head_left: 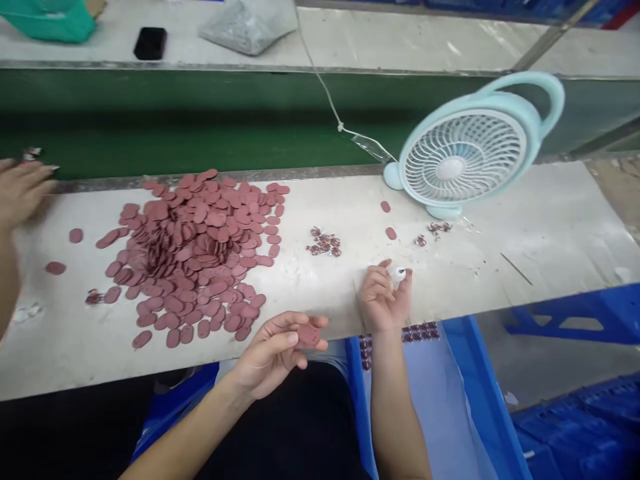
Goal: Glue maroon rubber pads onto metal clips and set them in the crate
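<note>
Between the thumb and fingers of my left hand [275,347] is a reddish-brown oval piece [309,335] with small holes, held over the table's front edge. My right hand [386,297] is raised to the right, its fingers curled around a small white object [399,273] with a dark spot. A large heap of similar oval pieces [195,247] spreads over the table to the left. Beyond my hands lies a small cluster of shiny brown parts [324,243]. Two loose ovals [391,233] and a few more shiny parts [434,230] rest past my right hand.
A light-blue fan [465,157] stands at the table's back right, its cord running up to a shelf [380,40]. Another person's hand [23,193] is at the far left. A blue tray [480,373] with rows of brown parts sits below the front edge.
</note>
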`<state>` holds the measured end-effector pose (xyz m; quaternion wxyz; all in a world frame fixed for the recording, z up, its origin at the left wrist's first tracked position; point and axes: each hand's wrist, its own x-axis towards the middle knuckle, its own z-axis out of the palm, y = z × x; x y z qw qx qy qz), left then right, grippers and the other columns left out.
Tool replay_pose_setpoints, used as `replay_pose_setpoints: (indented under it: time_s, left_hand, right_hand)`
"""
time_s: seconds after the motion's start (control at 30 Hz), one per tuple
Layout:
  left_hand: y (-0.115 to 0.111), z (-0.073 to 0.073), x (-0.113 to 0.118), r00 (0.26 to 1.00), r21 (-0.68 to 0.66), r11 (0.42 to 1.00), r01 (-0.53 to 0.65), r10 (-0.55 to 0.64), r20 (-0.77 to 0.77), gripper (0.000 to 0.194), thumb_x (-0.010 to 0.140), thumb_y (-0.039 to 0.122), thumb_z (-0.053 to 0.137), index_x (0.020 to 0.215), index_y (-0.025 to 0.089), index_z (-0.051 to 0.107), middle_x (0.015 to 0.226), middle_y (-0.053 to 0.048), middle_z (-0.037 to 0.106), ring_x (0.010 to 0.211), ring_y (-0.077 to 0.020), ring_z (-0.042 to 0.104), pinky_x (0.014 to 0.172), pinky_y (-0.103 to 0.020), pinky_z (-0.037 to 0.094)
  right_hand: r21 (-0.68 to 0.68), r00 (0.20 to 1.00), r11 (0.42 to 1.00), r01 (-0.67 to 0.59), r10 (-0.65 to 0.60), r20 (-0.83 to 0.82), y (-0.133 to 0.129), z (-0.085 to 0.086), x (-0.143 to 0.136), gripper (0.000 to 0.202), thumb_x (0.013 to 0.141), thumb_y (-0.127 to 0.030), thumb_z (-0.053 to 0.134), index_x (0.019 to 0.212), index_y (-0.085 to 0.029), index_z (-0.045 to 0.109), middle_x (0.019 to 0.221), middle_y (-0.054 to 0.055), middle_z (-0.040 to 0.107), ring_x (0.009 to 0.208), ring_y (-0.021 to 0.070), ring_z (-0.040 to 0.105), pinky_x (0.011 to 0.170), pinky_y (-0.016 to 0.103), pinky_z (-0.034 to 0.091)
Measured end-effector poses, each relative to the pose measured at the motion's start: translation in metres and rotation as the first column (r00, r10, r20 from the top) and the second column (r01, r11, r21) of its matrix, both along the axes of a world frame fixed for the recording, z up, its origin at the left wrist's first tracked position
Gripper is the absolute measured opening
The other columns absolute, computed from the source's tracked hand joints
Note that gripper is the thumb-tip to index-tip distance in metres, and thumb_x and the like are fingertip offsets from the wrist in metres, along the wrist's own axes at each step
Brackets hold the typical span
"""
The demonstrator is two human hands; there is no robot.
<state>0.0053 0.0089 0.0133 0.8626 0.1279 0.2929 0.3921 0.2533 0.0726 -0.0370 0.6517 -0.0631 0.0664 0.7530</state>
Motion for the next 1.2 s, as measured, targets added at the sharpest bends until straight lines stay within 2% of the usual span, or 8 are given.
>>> replay_pose_setpoints:
  time_s: [0.13, 0.2, 0.3, 0.5, 0.67, 0.8, 0.9, 1.2]
  left_hand:
    - [-0.002, 0.000, -0.001, 0.997, -0.009, 0.998, -0.066, 0.066, 0.049, 0.018, 0.085, 0.018, 0.077, 0.102, 0.024, 0.079, 0.119, -0.009, 0.078, 0.096, -0.0203, 0.079, 0.063, -0.013, 0.059]
    - [-0.002, -0.003, 0.001, 0.994, -0.036, 0.995, -0.089, 0.090, 0.054, 0.016, 0.085, 0.022, 0.078, 0.101, 0.023, 0.079, 0.110, -0.008, 0.080, 0.089, -0.0201, 0.080, 0.060, -0.014, 0.059]
    - [0.000, -0.006, 0.005, 0.996, -0.081, 0.994, -0.080, 0.083, 0.037, 0.017, 0.089, 0.031, 0.074, 0.103, 0.021, 0.076, 0.090, -0.008, 0.081, 0.071, -0.0183, 0.079, 0.052, -0.017, 0.060]
    - [0.004, -0.002, 0.000, 1.000, -0.075, 0.997, -0.027, 0.025, -0.017, 0.017, 0.091, 0.031, 0.074, 0.104, 0.020, 0.077, 0.099, -0.009, 0.080, 0.076, -0.0145, 0.077, 0.065, -0.018, 0.061]
    - [0.003, -0.001, -0.007, 1.000, 0.013, 1.000, 0.018, -0.018, -0.020, 0.043, 0.081, 0.017, 0.083, 0.123, 0.024, 0.075, 0.116, -0.011, 0.077, 0.081, -0.0131, 0.076, 0.066, -0.015, 0.059]
    - [-0.002, -0.004, -0.005, 0.999, 0.064, 0.998, -0.001, 0.003, -0.034, 0.035, 0.088, 0.026, 0.076, 0.123, 0.023, 0.075, 0.126, -0.014, 0.075, 0.090, -0.0188, 0.077, 0.065, -0.020, 0.061]
    - [-0.006, -0.004, -0.002, 0.999, 0.095, 0.995, -0.021, 0.026, -0.044, 0.030, 0.093, 0.029, 0.071, 0.121, 0.022, 0.076, 0.122, -0.014, 0.077, 0.104, -0.0226, 0.076, 0.078, -0.024, 0.062]
    - [-0.012, -0.006, 0.002, 0.998, 0.114, 0.992, -0.053, 0.057, -0.030, 0.031, 0.093, 0.032, 0.071, 0.122, 0.020, 0.075, 0.125, -0.015, 0.076, 0.103, -0.0251, 0.075, 0.092, -0.039, 0.058]
  right_hand:
    - [-0.135, 0.922, 0.991, 0.015, 0.039, 0.386, -0.019, 0.031, -0.026, 0.038, 0.093, -0.058, 0.063, 0.097, -0.020, 0.070, 0.057, -0.009, 0.051, 0.036, 0.0037, 0.041, 0.033, 0.012, 0.040]
    - [-0.143, 0.725, 0.987, 0.080, 0.040, 0.688, -0.041, 0.052, -0.043, 0.043, 0.088, -0.064, 0.065, 0.095, -0.022, 0.070, 0.053, -0.008, 0.050, 0.033, 0.0050, 0.038, 0.030, 0.015, 0.036]
    - [-0.047, 0.505, 0.997, 0.069, 0.005, 0.863, -0.066, 0.074, -0.066, 0.043, 0.085, -0.066, 0.067, 0.094, -0.024, 0.069, 0.053, -0.007, 0.054, 0.033, 0.0079, 0.043, 0.030, 0.017, 0.037]
    - [-0.003, 0.382, 0.998, 0.058, -0.020, 0.924, -0.072, 0.081, -0.081, 0.038, 0.087, -0.060, 0.068, 0.098, -0.023, 0.067, 0.056, -0.006, 0.057, 0.038, 0.0093, 0.048, 0.033, 0.018, 0.040]
    - [0.043, 0.299, 0.996, 0.072, -0.063, 0.952, -0.070, 0.087, -0.085, 0.034, 0.088, -0.054, 0.071, 0.102, -0.023, 0.066, 0.060, -0.006, 0.058, 0.041, 0.0110, 0.052, 0.037, 0.021, 0.043]
    - [0.125, 0.257, 0.990, 0.067, -0.138, 0.956, -0.072, 0.094, -0.093, 0.033, 0.089, -0.050, 0.071, 0.108, -0.024, 0.064, 0.063, -0.005, 0.060, 0.044, 0.0136, 0.056, 0.040, 0.025, 0.045]
    - [0.226, 0.140, 0.965, 0.130, -0.244, 0.960, -0.074, 0.092, -0.099, 0.030, 0.090, -0.048, 0.070, 0.106, -0.023, 0.065, 0.063, -0.004, 0.063, 0.044, 0.0160, 0.058, 0.043, 0.030, 0.048]
    - [0.366, -0.110, 0.909, 0.199, -0.350, 0.930, -0.074, 0.085, -0.106, 0.023, 0.086, -0.033, 0.070, 0.104, -0.019, 0.066, 0.066, -0.001, 0.071, 0.046, 0.0200, 0.064, 0.038, 0.033, 0.052]
